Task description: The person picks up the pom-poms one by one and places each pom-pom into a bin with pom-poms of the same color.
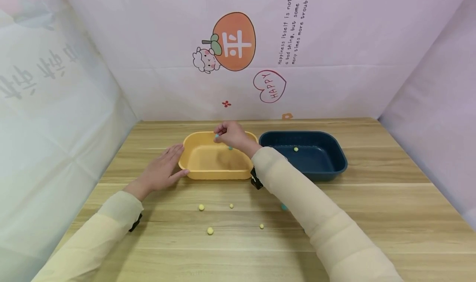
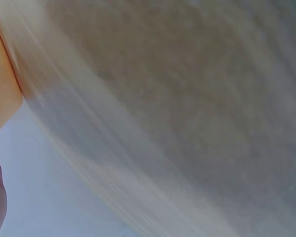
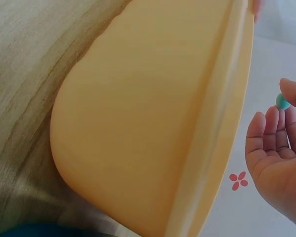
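Observation:
Over the yellow basin (image 1: 219, 174), my right hand (image 1: 232, 134) pinches a small teal ball (image 3: 282, 101) between thumb and fingertips. Another teal ball (image 1: 230, 148) shows inside that basin, partly behind the forearm. My left hand (image 1: 161, 170) rests against the basin's left side with its fingers straight along the wall; in the left wrist view only a sliver of it appears at the edge. To the right stands a dark blue basin (image 1: 323, 175) with a yellow ball (image 1: 296, 149) in it.
Several yellow balls, such as one ball (image 1: 210, 231) at the front, lie on the wooden table (image 1: 167, 240). A teal ball (image 1: 284, 207) sits beside the right sleeve, which hides part of the table. Printed cloth walls (image 1: 156, 92) enclose the back and sides.

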Action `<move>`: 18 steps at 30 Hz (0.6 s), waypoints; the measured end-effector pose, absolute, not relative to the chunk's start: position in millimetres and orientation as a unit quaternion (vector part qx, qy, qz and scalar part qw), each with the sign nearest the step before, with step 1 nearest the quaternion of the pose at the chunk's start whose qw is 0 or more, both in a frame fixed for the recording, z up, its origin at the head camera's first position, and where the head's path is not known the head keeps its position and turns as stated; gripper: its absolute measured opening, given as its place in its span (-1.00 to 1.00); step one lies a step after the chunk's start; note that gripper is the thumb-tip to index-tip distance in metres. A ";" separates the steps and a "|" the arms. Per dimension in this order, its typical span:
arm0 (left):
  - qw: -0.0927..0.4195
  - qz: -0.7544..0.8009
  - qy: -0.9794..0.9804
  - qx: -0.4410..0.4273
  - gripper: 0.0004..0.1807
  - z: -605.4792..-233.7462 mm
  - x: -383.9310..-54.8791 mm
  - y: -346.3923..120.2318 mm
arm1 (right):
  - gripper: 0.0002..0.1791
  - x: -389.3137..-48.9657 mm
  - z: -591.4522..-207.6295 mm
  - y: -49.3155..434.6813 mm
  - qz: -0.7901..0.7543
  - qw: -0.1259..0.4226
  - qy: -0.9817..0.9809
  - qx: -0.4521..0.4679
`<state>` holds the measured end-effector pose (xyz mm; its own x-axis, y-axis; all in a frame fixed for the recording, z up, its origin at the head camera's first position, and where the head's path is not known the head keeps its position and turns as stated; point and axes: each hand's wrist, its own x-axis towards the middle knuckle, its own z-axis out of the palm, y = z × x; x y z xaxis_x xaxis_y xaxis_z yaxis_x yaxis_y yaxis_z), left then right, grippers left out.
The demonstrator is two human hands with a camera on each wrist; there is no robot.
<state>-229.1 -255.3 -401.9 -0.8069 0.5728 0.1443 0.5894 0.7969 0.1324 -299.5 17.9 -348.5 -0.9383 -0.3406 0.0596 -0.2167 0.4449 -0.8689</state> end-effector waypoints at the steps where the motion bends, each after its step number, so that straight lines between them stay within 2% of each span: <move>1: 0.048 -0.085 -0.947 -0.307 -0.08 -401.7 -229.1 -255.2 | -0.74 -299.6 -348.7 17.8 -0.500 0.063 0.848 -0.165; 10: 0.046 -0.082 -0.947 -0.307 -0.08 -400.7 -228.5 -254.9 | -0.68 -299.8 -349.6 17.3 -0.496 0.068 0.849 -0.168; 18: 0.044 -0.084 -0.947 -0.306 -0.08 -400.4 -228.6 -254.1 | -0.78 -297.8 -343.4 17.6 -0.496 0.059 0.851 -0.160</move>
<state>-228.6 -254.1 -400.4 -0.8089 0.5725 0.1340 0.5871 0.7987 0.1318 -297.8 17.6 -343.4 -0.9418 -0.3308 0.0591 -0.2146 0.4566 -0.8634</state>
